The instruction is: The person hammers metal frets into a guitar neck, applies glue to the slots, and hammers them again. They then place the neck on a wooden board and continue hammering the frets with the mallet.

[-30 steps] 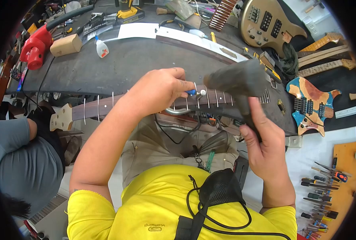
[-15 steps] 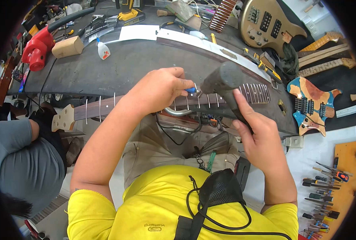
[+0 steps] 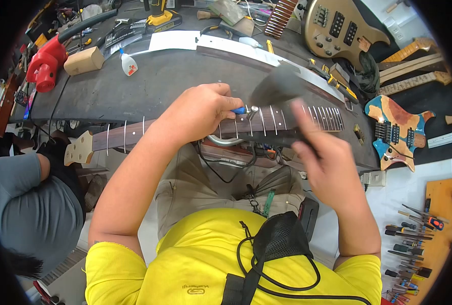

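A guitar neck (image 3: pixel 117 138) with metal frets and a pale headstock lies crosswise in front of me, along the bench's near edge. My left hand (image 3: pixel 205 111) is closed on a small blue-handled tool (image 3: pixel 239 110); its rounded metal end (image 3: pixel 253 110) sits over a fret near the neck's middle. Above the neck's right half, my right hand (image 3: pixel 325 160) grips a dark mallet (image 3: pixel 277 85) by its handle. Motion blurs the mallet's head, which hangs just beyond the metal end. Beneath the neck, a curved metal tube (image 3: pixel 225 140) partly shows.
On the bench (image 3: pixel 170 76) are a glue bottle (image 3: pixel 128 64), a wooden block (image 3: pixel 84 61), a red blower (image 3: pixel 45 63) and a long white strip (image 3: pixel 236 49). Guitar bodies (image 3: pixel 394 133) stand at right, beyond them a tool rack (image 3: pixel 414 239). A person in grey (image 3: pixel 35 203) is at left.
The mallet head has moved up and slightly left, uncovering the tool's metal end. My right hand is now blurred; my left hand stays nearly in place.
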Demonstrator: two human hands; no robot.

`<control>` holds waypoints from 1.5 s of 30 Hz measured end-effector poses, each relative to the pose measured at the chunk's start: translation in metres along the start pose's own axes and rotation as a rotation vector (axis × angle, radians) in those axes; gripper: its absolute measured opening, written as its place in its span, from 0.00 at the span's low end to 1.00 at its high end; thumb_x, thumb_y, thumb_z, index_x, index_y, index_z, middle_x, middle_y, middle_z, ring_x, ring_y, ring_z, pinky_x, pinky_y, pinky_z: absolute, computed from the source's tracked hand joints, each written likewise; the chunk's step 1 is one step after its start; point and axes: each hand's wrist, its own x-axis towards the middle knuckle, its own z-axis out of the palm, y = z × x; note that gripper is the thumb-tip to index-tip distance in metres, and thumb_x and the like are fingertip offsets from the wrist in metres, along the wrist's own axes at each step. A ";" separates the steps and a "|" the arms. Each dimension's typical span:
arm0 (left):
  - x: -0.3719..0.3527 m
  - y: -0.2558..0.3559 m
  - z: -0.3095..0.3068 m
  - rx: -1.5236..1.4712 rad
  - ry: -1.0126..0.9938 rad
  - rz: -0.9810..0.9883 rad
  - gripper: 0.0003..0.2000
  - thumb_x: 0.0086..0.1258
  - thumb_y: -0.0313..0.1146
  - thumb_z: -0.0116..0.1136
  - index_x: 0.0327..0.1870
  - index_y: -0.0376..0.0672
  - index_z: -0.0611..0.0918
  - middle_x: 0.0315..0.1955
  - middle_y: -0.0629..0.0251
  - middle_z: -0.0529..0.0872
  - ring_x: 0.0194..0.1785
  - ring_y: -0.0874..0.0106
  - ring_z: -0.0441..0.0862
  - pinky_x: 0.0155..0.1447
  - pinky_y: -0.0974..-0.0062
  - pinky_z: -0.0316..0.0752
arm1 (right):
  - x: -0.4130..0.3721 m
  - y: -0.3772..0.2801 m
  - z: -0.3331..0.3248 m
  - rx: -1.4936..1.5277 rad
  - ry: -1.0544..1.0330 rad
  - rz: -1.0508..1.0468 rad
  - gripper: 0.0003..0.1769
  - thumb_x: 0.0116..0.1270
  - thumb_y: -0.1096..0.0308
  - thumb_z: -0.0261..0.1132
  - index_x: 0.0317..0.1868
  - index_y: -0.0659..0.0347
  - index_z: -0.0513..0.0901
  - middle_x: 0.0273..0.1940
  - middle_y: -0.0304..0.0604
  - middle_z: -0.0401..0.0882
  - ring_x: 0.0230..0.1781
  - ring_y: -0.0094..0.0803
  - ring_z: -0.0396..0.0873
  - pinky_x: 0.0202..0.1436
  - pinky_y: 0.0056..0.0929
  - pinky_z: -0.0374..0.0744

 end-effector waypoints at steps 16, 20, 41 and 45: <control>0.000 -0.001 0.002 0.074 0.013 -0.012 0.14 0.68 0.25 0.72 0.54 0.43 0.91 0.38 0.56 0.86 0.40 0.51 0.86 0.45 0.56 0.81 | 0.012 -0.003 0.001 0.109 0.127 0.025 0.38 0.75 0.76 0.69 0.83 0.50 0.71 0.48 0.64 0.88 0.44 0.60 0.89 0.50 0.35 0.85; 0.003 -0.002 -0.001 0.084 0.016 -0.014 0.14 0.68 0.25 0.72 0.55 0.42 0.91 0.38 0.56 0.87 0.40 0.50 0.87 0.45 0.56 0.82 | 0.018 -0.006 -0.007 0.085 -0.085 0.156 0.36 0.76 0.79 0.66 0.82 0.60 0.70 0.71 0.60 0.81 0.71 0.46 0.83 0.70 0.30 0.75; 0.004 -0.003 0.004 0.125 0.046 0.012 0.14 0.68 0.26 0.71 0.53 0.37 0.89 0.40 0.53 0.89 0.44 0.48 0.87 0.48 0.53 0.83 | 0.022 0.013 0.010 0.174 -0.070 0.215 0.35 0.79 0.73 0.65 0.83 0.51 0.70 0.56 0.67 0.87 0.46 0.57 0.90 0.58 0.35 0.83; 0.005 -0.002 0.002 0.101 0.020 -0.072 0.13 0.71 0.28 0.70 0.55 0.37 0.90 0.47 0.50 0.91 0.49 0.46 0.88 0.52 0.54 0.83 | 0.009 0.031 0.014 0.200 0.113 0.081 0.34 0.80 0.74 0.64 0.84 0.59 0.68 0.48 0.54 0.91 0.35 0.42 0.89 0.50 0.35 0.85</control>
